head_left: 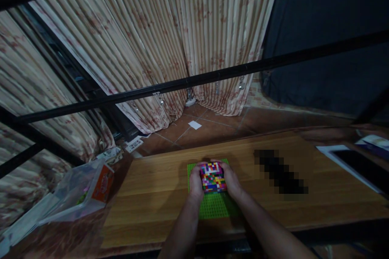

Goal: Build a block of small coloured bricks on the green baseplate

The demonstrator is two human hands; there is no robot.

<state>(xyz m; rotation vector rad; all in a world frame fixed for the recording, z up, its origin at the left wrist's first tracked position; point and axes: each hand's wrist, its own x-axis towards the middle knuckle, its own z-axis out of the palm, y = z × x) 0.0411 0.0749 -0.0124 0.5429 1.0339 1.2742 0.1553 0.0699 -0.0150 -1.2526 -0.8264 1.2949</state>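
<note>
Between my two hands is a block built of many small multicoloured toy bricks (214, 177). My left hand (196, 179) wraps its left side, and my right hand (231, 179) grips the right side. Fingers of both hands curl around the far edge, where they are partly hidden. Beneath the block lies a green studded baseplate (214, 206) on the wooden board. I cannot tell whether the block touches the baseplate or is held just above it.
The wooden board (152, 198) spans the front. On the left stands a clear plastic box (71, 194) with an orange label and a few coloured pieces. A blurred-out dark patch (281, 172) lies right. Beyond are a black metal bar (219, 75) and patterned curtains (146, 40).
</note>
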